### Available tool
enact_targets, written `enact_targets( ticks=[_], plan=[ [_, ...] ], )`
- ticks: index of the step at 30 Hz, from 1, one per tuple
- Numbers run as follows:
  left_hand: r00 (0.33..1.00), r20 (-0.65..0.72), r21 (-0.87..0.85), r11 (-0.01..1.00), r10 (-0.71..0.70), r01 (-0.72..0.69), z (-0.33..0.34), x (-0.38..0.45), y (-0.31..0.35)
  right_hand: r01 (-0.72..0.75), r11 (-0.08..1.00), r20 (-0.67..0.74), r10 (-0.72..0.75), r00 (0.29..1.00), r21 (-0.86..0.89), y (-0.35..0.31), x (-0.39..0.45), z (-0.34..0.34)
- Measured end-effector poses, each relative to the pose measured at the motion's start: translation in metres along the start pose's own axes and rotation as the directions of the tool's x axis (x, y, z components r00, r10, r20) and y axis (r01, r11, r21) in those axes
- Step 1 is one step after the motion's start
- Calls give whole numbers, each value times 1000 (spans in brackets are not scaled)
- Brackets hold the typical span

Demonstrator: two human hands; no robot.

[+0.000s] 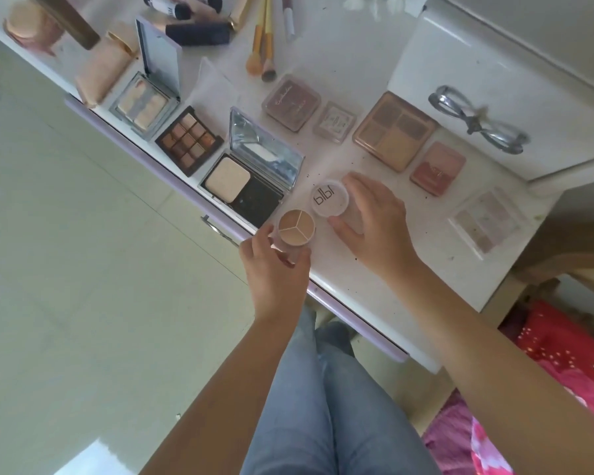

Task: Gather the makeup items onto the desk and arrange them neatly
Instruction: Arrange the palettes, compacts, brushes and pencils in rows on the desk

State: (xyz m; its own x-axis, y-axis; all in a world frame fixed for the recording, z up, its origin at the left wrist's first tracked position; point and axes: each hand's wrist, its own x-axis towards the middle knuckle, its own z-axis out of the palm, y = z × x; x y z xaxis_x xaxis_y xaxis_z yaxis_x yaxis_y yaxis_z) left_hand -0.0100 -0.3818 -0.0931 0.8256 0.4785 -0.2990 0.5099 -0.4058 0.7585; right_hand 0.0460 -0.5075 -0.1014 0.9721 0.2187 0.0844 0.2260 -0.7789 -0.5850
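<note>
Two hands busy: left hand gripping light, rigid concealer pot by its sides, right hand pinching slippery lid.

Tubes cut off at top edge.

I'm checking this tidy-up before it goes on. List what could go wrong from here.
1. The left hand holds the open three-shade pot right at the desk edge; a slip could send it to the floor.
2. Its lid is off under the right hand, so the cream might smear.
3. The open compact stands close by; a nudge could knock its mirror.
</note>
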Motion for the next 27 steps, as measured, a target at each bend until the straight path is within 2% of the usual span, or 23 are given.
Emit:
enact_targets(
  ticks=[2,4,6,8,10,12,13,14,18,20,22,24,27],
  plan=[
    [996,-18,10,996,90,-90,0,-14,1,-6,999,-74,9,997,33,4,-9,-11],
    [954,7,55,952,300,-300,4,-28,3,1,1000,-164,-3,986,-11,16,-19,-28],
    [861,72,80,858,503,-508,12,-36,6,-12,996,-233,-10,972,-92,33,-30,-48],
    [754,160,66,756,637,-652,25,-38,12,-76,977,-267,21,963,-199,55,-38,-67],
    [657,270,54,671,704,-740,40,-37,21,-208,934,-181,160,970,-291,78,-42,-81],
    [594,374,67,619,712,-783,54,-38,25,-358,868,19,388,921,-345,94,-46,-91],
    [589,412,70,620,695,-781,59,-38,25,-380,861,102,435,895,-339,98,-48,-94],
    [594,436,62,636,676,-769,63,-37,24,-361,880,138,417,898,-308,101,-50,-96],
    [691,398,-14,757,603,-653,67,-31,22,-330,931,87,346,934,-154,94,-59,-98],
    [741,419,-103,839,524,-535,64,-28,27,-341,940,120,336,934,25,86,-66,-97],
    [751,538,-210,924,382,-320,58,-21,32,-338,925,199,304,932,172,74,-73,-96],
    [667,691,-288,952,279,-101,52,-10,36,-281,934,240,227,944,220,66,-79,-94],
    [479,845,-275,961,237,8,45,4,38,-233,940,251,169,953,251,61,-83,-88]
  ],
)
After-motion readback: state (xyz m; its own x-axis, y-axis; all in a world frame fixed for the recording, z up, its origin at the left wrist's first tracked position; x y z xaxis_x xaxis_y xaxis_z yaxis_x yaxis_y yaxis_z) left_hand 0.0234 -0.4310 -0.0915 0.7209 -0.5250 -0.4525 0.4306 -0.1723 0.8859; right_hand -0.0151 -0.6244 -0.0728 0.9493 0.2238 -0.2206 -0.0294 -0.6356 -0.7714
